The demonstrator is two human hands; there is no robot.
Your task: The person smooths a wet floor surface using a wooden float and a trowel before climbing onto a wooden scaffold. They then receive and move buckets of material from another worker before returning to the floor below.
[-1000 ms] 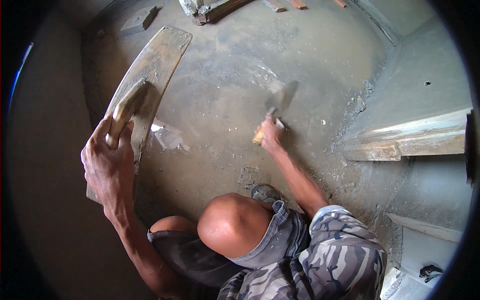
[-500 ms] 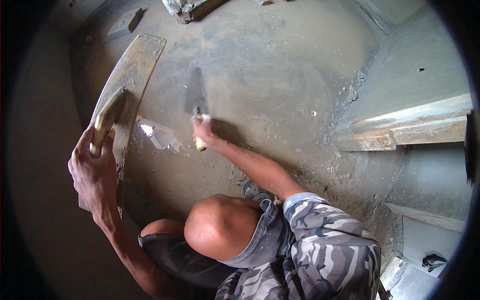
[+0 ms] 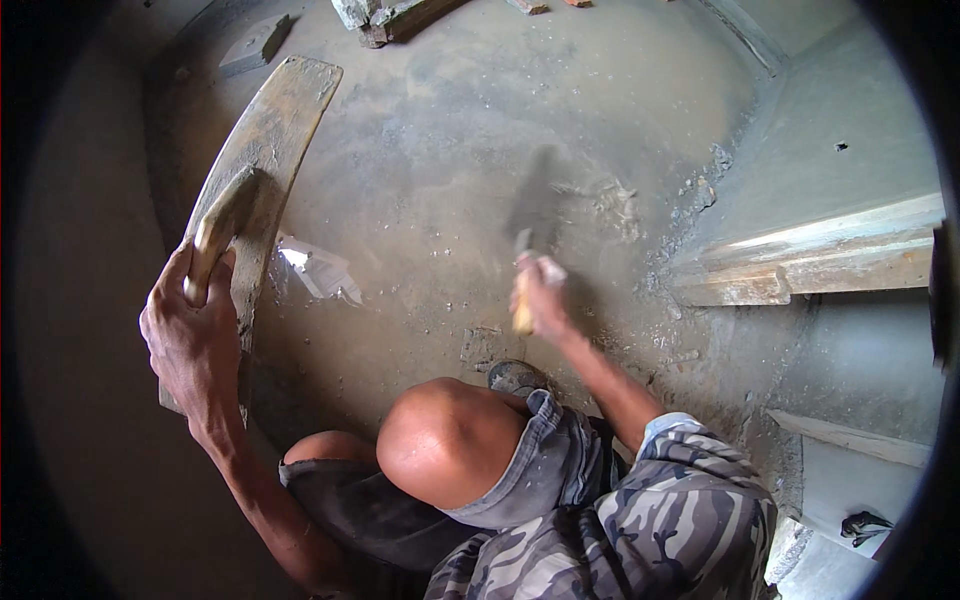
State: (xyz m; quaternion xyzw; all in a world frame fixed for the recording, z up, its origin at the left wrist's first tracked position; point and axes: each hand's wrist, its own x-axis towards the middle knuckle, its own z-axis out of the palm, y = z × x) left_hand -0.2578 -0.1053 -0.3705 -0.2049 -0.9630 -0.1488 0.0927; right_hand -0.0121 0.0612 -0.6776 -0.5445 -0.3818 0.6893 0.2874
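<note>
My left hand (image 3: 195, 325) grips the handle of a long wooden plastering float (image 3: 275, 130), which is held tilted on the left with its handle side toward me. The float's board is smeared with grey mortar. Over the wet floor (image 3: 400, 150), my right hand (image 3: 541, 297) is closed round the pale wooden handle of a trowel (image 3: 532, 205). The trowel's blade is smeared by motion and points away from me, low over the floor. I cannot tell whether it touches. Ripples of wet mortar (image 3: 605, 205) show just right of the blade.
My bent knee (image 3: 450, 445) and shoe (image 3: 517, 376) are close below the trowel. Wooden planks (image 3: 820, 250) jut from the right wall. Crumbled mortar (image 3: 700, 190) lines that wall's foot. At the far side lie a timber piece (image 3: 410, 18) and a flat block (image 3: 255, 48).
My right hand has swept the trowel to the right across the floor, and ripples now show beside it. The left hand and float have barely shifted.
</note>
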